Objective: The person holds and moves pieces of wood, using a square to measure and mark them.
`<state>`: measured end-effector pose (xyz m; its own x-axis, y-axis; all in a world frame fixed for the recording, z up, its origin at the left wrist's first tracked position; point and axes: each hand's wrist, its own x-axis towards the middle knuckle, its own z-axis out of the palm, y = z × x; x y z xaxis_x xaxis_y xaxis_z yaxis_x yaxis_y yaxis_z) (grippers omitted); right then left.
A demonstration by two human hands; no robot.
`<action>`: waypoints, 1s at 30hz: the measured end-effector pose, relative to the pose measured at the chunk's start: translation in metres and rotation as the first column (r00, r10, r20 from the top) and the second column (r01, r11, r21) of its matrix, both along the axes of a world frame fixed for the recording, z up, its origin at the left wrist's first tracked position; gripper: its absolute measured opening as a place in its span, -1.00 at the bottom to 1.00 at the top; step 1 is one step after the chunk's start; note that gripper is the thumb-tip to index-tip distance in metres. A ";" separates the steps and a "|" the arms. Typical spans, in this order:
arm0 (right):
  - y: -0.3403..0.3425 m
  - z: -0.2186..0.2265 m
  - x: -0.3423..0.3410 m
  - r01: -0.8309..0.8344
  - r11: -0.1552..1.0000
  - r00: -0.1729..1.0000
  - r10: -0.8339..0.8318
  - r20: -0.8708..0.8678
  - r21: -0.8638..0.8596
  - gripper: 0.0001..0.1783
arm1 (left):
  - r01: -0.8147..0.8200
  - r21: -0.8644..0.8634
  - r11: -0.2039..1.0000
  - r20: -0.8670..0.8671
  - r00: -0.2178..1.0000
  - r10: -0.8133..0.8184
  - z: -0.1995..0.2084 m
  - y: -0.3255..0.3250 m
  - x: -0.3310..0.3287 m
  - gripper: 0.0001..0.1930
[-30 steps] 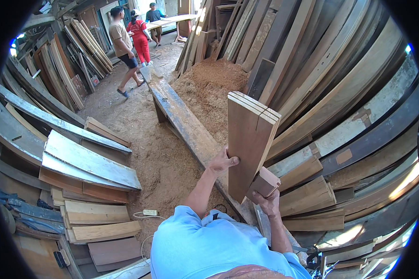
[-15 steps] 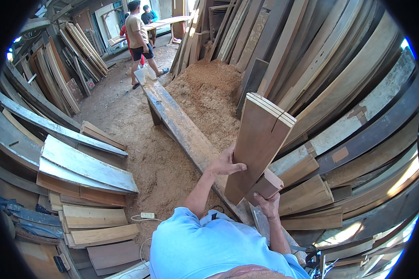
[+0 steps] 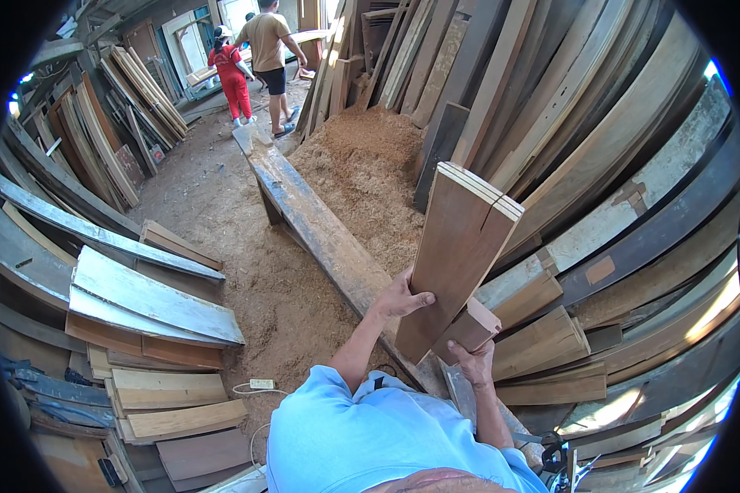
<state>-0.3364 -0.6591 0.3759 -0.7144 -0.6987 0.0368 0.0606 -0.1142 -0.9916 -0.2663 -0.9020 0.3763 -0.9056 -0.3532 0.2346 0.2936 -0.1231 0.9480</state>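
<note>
Several brown boards stacked face to face (image 3: 456,238) stand tilted upright above a long wooden bench. My left hand (image 3: 403,297) is closed on the stack's left edge, its thumb lying across the front face. Against the lower right side of the stack rests a short wooden block (image 3: 470,327). My right hand (image 3: 474,361) grips that block from below, with the thumb on its near face. The fingers behind the boards and the block are hidden. The bench (image 3: 321,218), dusty and worn, runs from beside me toward the far left.
A sawdust heap (image 3: 362,148) lies beyond the bench. Long planks (image 3: 543,107) lean along the right. On the left are stacked boards (image 3: 152,300) and a power strip with a cable (image 3: 261,384). Two people, one in red (image 3: 232,78) and one in a tan shirt (image 3: 267,49), are far off.
My hands, the boards and the block stay almost still. In the background the person in the tan shirt has shifted right, and the one in red now shows fully beside them.
</note>
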 end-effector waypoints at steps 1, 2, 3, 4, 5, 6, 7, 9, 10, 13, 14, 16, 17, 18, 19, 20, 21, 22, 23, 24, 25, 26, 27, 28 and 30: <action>0.000 -0.001 0.000 0.001 1.000 1.000 -0.001 0.003 -0.003 -0.59 | -0.007 0.000 1.000 0.001 1.000 0.007 -0.002 0.000 -0.001 -0.01; -0.001 -0.002 0.000 0.001 1.000 1.000 -0.001 0.006 -0.009 -0.59 | -0.014 -0.001 1.000 0.003 1.000 0.014 -0.004 0.000 -0.001 -0.01; -0.001 -0.004 -0.001 0.001 1.000 1.000 -0.001 0.009 -0.016 -0.59 | -0.021 -0.001 1.000 0.005 1.000 0.021 -0.006 0.000 -0.001 -0.01; -0.001 -0.005 -0.001 0.000 1.000 1.000 0.000 0.014 -0.021 -0.59 | -0.023 -0.003 1.000 0.004 1.000 0.023 -0.006 0.000 -0.001 -0.01; -0.001 -0.005 0.000 0.000 1.000 1.000 0.000 0.014 -0.016 -0.59 | -0.026 -0.004 1.000 0.003 1.000 0.026 -0.006 -0.001 -0.001 -0.01; -0.001 -0.003 0.000 -0.001 1.000 1.000 0.001 0.014 -0.012 -0.58 | -0.028 -0.006 1.000 0.002 1.000 0.028 -0.006 -0.001 -0.001 0.00; -0.001 -0.003 0.001 0.000 1.000 1.000 0.000 0.013 -0.007 -0.58 | -0.026 0.000 1.000 0.002 1.000 0.026 -0.006 -0.001 -0.001 -0.01; 0.000 -0.004 0.000 0.005 1.000 1.000 -0.005 -0.008 0.012 -0.59 | -0.022 0.011 1.000 0.004 1.000 0.022 -0.005 0.000 0.000 -0.01; 0.000 -0.005 0.000 0.007 1.000 1.000 -0.007 -0.019 0.021 -0.59 | -0.023 0.010 1.000 0.011 1.000 0.022 -0.004 0.000 0.000 -0.01; -0.001 -0.002 0.003 0.023 1.000 1.000 -0.023 0.009 -0.004 -0.60 | -0.019 0.008 1.000 0.017 1.000 0.019 -0.003 0.000 0.001 -0.01; -0.001 -0.002 0.002 0.021 1.000 1.000 -0.021 0.001 0.001 -0.60 | -0.016 0.009 1.000 0.009 1.000 0.016 -0.003 0.000 0.001 -0.01; -0.001 -0.004 0.001 0.016 1.000 1.000 -0.016 -0.014 0.010 -0.61 | -0.012 0.014 1.000 -0.001 1.000 0.012 -0.001 0.000 0.000 -0.01; -0.001 -0.004 0.002 0.018 1.000 1.000 -0.017 -0.011 0.010 -0.61 | -0.011 0.018 1.000 -0.001 1.000 0.011 0.000 0.001 0.000 -0.01; -0.001 -0.003 0.002 0.019 1.000 1.000 -0.019 -0.008 0.010 -0.61 | -0.011 0.022 1.000 -0.002 1.000 0.011 0.001 0.001 0.000 -0.01; -0.001 -0.003 0.002 0.021 1.000 1.000 -0.021 -0.004 0.011 -0.61 | -0.010 0.030 1.000 0.001 1.000 0.010 0.002 0.001 0.001 -0.01; -0.001 -0.003 0.002 0.020 1.000 1.000 -0.020 -0.006 0.006 -0.61 | -0.010 0.037 0.999 0.004 1.000 0.010 0.003 0.002 0.001 -0.01; -0.001 -0.003 0.002 0.019 1.000 1.000 -0.019 -0.008 0.002 -0.62 | -0.010 0.044 0.999 0.007 1.000 0.010 0.003 0.002 0.001 -0.01; -0.002 -0.002 0.002 0.019 1.000 1.000 -0.019 -0.011 -0.004 -0.62 | -0.004 0.049 0.999 0.003 1.000 0.004 0.004 0.002 0.001 -0.01; -0.002 -0.001 0.002 0.020 1.000 1.000 -0.020 -0.010 -0.001 -0.62 | 0.002 0.053 0.999 -0.001 1.000 -0.002 0.004 0.001 0.000 -0.01; -0.003 0.001 0.003 0.020 1.000 1.000 -0.020 -0.008 0.002 -0.62 | 0.008 0.058 0.998 -0.005 1.000 -0.007 0.004 0.001 0.000 -0.01; -0.003 0.002 0.003 0.021 1.000 1.000 -0.021 -0.006 0.005 -0.62 | 0.006 0.058 0.998 -0.006 1.000 -0.006 0.003 0.000 0.000 0.00; -0.003 0.001 0.003 0.018 1.000 1.000 -0.018 -0.010 0.007 -0.61 | 0.004 0.059 0.998 -0.007 1.000 -0.004 0.001 0.000 0.000 0.00; -0.003 -0.001 0.002 0.015 1.000 1.000 -0.015 -0.015 0.009 -0.61 | 0.002 0.059 0.998 -0.008 1.000 -0.002 0.000 -0.001 -0.001 0.00; -0.004 -0.002 0.002 0.011 1.000 1.000 -0.011 -0.018 0.011 -0.61 | -0.002 0.057 0.998 0.007 1.000 0.001 -0.003 -0.003 -0.001 0.00; -0.005 0.000 0.001 0.002 1.000 1.000 -0.001 -0.018 0.014 -0.61 | -0.010 0.052 0.999 0.037 0.999 0.008 -0.006 -0.005 -0.001 -0.01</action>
